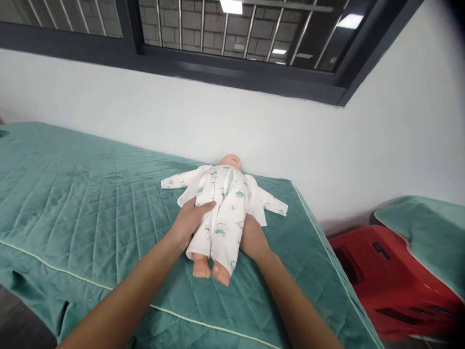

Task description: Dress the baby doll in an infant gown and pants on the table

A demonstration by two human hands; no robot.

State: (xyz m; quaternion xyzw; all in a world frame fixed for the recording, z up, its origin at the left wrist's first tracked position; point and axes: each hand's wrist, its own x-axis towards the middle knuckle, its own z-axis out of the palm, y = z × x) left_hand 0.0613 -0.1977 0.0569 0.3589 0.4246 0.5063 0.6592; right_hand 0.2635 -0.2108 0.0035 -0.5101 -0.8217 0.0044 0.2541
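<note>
A baby doll (230,160) lies on its back on the green quilted cover, its head towards the wall. It wears a white printed top (276,202), sleeves spread to both sides, and matching printed trousers (221,230). Bare doll feet (201,267) stick out of the trouser legs. My left hand (192,220) grips the trousers at one side, thumb lying on top and fingers partly hidden beneath. On the opposite side my right hand (253,237) is closed at the edge of the trousers, its fingertips tucked out of sight.
The green quilted cover (90,208) spreads over the bed-like surface, with pale piping along its edges. Behind stands a white wall (145,111) below a dark-framed barred window (232,68). At right is a red plastic piece of furniture (385,271) under another green cover (432,237).
</note>
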